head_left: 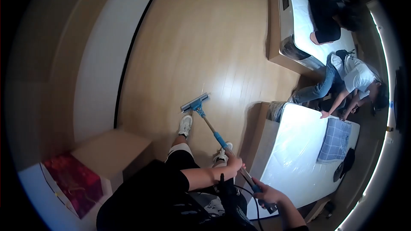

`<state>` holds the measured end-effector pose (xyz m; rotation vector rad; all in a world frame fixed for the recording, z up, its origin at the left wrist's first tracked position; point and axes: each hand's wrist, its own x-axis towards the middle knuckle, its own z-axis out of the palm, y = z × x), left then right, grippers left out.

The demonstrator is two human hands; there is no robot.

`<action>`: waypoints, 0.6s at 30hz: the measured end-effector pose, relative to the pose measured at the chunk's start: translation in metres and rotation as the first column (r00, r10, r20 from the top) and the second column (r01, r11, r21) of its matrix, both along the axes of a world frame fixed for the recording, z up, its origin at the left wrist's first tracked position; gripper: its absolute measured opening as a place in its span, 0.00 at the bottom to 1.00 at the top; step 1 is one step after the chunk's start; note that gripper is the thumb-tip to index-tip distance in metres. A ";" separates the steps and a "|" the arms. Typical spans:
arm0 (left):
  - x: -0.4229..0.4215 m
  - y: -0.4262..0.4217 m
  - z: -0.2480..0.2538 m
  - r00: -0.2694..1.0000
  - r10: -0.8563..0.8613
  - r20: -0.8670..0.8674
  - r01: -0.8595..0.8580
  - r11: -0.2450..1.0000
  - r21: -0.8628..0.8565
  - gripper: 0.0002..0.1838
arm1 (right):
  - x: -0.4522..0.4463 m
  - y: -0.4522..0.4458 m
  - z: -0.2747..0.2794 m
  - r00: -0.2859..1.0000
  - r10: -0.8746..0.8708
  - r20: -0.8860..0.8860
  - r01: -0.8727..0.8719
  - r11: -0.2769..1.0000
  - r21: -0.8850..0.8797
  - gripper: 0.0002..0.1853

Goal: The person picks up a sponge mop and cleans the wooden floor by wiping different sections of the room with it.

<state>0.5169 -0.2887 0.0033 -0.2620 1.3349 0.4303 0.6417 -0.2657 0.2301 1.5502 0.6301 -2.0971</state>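
My left hand (pixel 233 165) is wrapped round the middle of the pole of a long-handled mop (pixel 209 124). Higher up, near the pole's end, my right hand (pixel 267 193) grips its blue and dark handle. The wide blue mop head (pixel 196 102) rests on the wood floor (pixel 184 47), just ahead of my white shoe (pixel 185 125). My other shoe (pixel 222 152) stands beside the pole and is partly hidden by it. A dark cable hangs by my right hand.
A plastic-wrapped mattress (pixel 291 154) with a checked blue cloth (pixel 335 140) lies to my right. A person in a white shirt (pixel 357 72) leans over it. Another person in black (pixel 325 15) is on the farther mattress (pixel 299 0). A brown box (pixel 111 149) stands left.
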 end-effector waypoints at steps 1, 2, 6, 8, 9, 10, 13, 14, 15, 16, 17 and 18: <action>-0.020 0.000 0.007 0.997 -0.077 -0.001 0.077 0.996 0.033 0.52 | -0.018 -0.003 0.009 0.999 -0.039 -0.009 0.039 0.999 -0.024 0.47; -0.039 0.001 0.013 0.995 -0.094 0.028 0.093 0.995 0.030 0.52 | -0.036 -0.005 0.016 0.996 -0.084 -0.019 0.083 0.996 -0.044 0.47; -0.100 0.004 0.024 0.991 -0.120 0.053 0.117 0.992 0.051 0.52 | -0.096 -0.004 0.034 0.991 -0.128 -0.040 0.125 0.990 -0.066 0.48; -0.134 0.004 0.008 0.991 -0.089 0.096 0.086 0.996 0.038 0.51 | -0.126 -0.005 0.023 0.995 -0.080 -0.054 0.080 0.997 0.010 0.46; -0.145 -0.009 -0.022 0.988 -0.033 0.153 0.027 0.999 0.042 0.47 | -0.139 -0.012 0.008 0.995 -0.075 -0.064 0.078 0.996 0.045 0.45; -0.158 -0.013 -0.037 0.995 -0.082 0.064 0.078 0.995 0.065 0.45 | -0.150 -0.019 -0.008 0.995 -0.062 -0.073 0.067 0.995 0.076 0.44; -0.211 -0.021 -0.092 0.990 -0.075 0.120 0.076 0.997 -0.008 0.47 | -0.176 -0.053 -0.073 0.994 0.008 -0.105 0.018 0.970 0.244 0.41; -0.227 -0.022 -0.105 0.980 -0.047 0.191 0.057 0.997 -0.050 0.49 | -0.185 -0.065 -0.092 0.993 0.029 -0.113 0.009 0.945 0.327 0.40; -0.235 -0.021 -0.095 0.991 -0.078 0.105 0.080 0.997 -0.010 0.48 | -0.192 -0.083 -0.105 0.991 0.046 -0.122 0.011 0.901 0.434 0.38; -0.241 -0.022 -0.071 0.994 -0.110 0.019 0.110 0.994 0.022 0.48 | -0.196 -0.100 -0.106 0.993 -0.015 -0.119 0.065 0.902 0.427 0.35; -0.243 -0.031 -0.057 0.987 -0.145 -0.063 0.148 0.988 0.044 0.48 | -0.200 -0.116 -0.108 0.990 -0.076 -0.117 0.119 0.899 0.422 0.33; -0.245 -0.047 -0.060 0.988 -0.143 -0.057 0.146 0.988 0.045 0.49 | -0.203 -0.126 -0.100 0.974 -0.210 -0.087 0.226 0.924 0.309 0.31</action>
